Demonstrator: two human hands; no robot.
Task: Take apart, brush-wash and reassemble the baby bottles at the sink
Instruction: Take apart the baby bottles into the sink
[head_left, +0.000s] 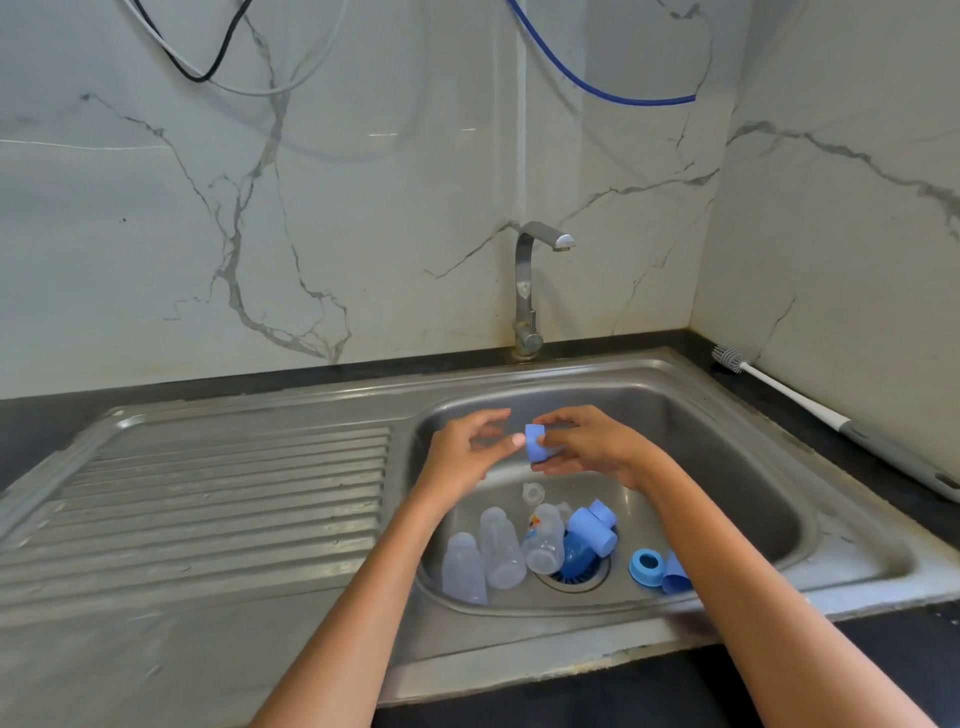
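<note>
A small blue bottle collar (536, 442) is held above the sink basin (727, 467), between both hands. The right hand (587, 441) is closed on it from the 3 o'clock side, its grip pinched around the collar with the fingers (553, 415) curled over the top and the thumb underneath. The left hand (467, 447) is placed at the collar's 9 o'clock side; its grip is half open, with the thumb tip touching the collar's edge and the other fingers arched above, holding nothing firmly that can be made out.

Below the hands, on the basin floor, the remaining bottle parts are gathered. Two frosted clear bottle bodies (483, 556) are lying side by side at about 7 o'clock from the collar, and a third bottle with a printed picture (543, 538) is lying next to them, at the drain (571, 577). A small clear teat (532, 493) is seen just beyond these. Blue caps (592, 530) are piled over the drain, and a blue ring (647, 565) with another blue piece (675, 574) is lying at 5 o'clock, partly hidden by the right forearm.

A ribbed draining board (234, 493) is joined to the basin at 9 o'clock. A steel tap (527, 291) is mounted at 12 o'clock, against a marbled wall (363, 208). A white bottle brush (779, 387) is laid on the dark tabletop (883, 467) at 2 o'clock, well apart from the hands.
</note>
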